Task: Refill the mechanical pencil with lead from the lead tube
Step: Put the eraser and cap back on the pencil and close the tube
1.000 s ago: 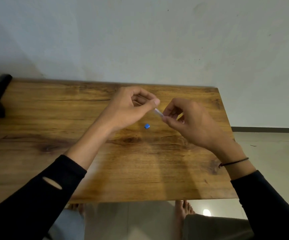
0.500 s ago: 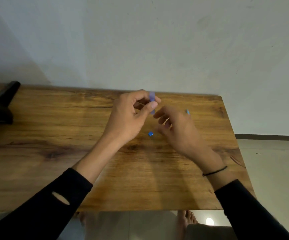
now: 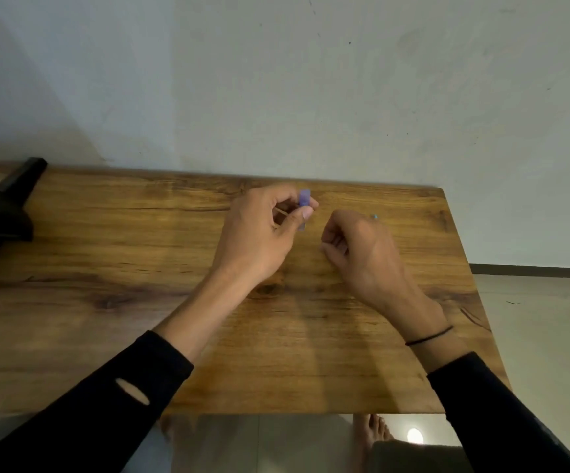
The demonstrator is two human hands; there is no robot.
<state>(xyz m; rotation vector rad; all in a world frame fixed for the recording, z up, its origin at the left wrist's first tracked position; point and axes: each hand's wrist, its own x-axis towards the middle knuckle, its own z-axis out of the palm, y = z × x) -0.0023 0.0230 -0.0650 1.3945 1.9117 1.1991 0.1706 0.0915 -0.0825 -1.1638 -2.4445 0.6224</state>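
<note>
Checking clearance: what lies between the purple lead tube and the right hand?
Only bare wooden table shows between the lead tube, pinched in the left hand, and the right hand, in the head view.

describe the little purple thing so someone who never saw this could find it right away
Start at the wooden table against the pale wall and find the left hand near its far edge. Pinched upright between that thumb and forefinger is a small translucent purple tube. It is the only purple thing; the right hand shows just a tiny blue tip.
</note>
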